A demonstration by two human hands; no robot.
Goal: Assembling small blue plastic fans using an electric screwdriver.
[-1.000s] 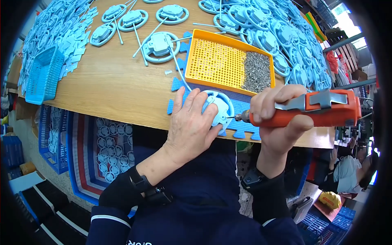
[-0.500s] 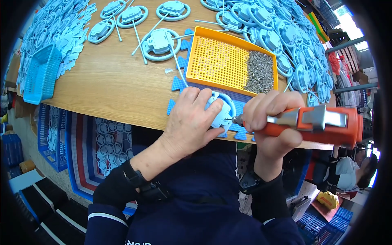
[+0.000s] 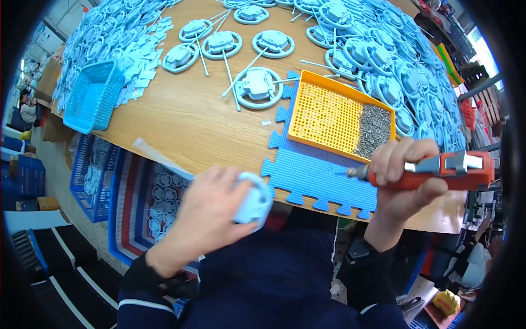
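My left hand [image 3: 204, 213] grips a light-blue round plastic part [image 3: 257, 204] with a rim, just off the table's front edge, slightly blurred by motion. My fingers cover some of it. In my right hand [image 3: 402, 178] is an orange and silver power screwdriver [image 3: 466, 171], its tip pointing left above the blue foam mat [image 3: 312, 172]. The tip touches no part. Behind the mat's near half sits a yellow perforated tray [image 3: 323, 118], with small metal screws [image 3: 375, 129] heaped at its right end.
Several similar wheel-shaped parts [image 3: 258, 88] with thin rods lie on the wooden table [image 3: 181, 129]. Larger piles [image 3: 378, 55] rise at the right and far left. A blue basket [image 3: 94, 98] stands left. Below the edge, a striped bin [image 3: 129, 208] holds more parts.
My left hand has carried the blue part left, off the mat and past the table edge. The screwdriver's tip has come away from it. The whole view has shifted.
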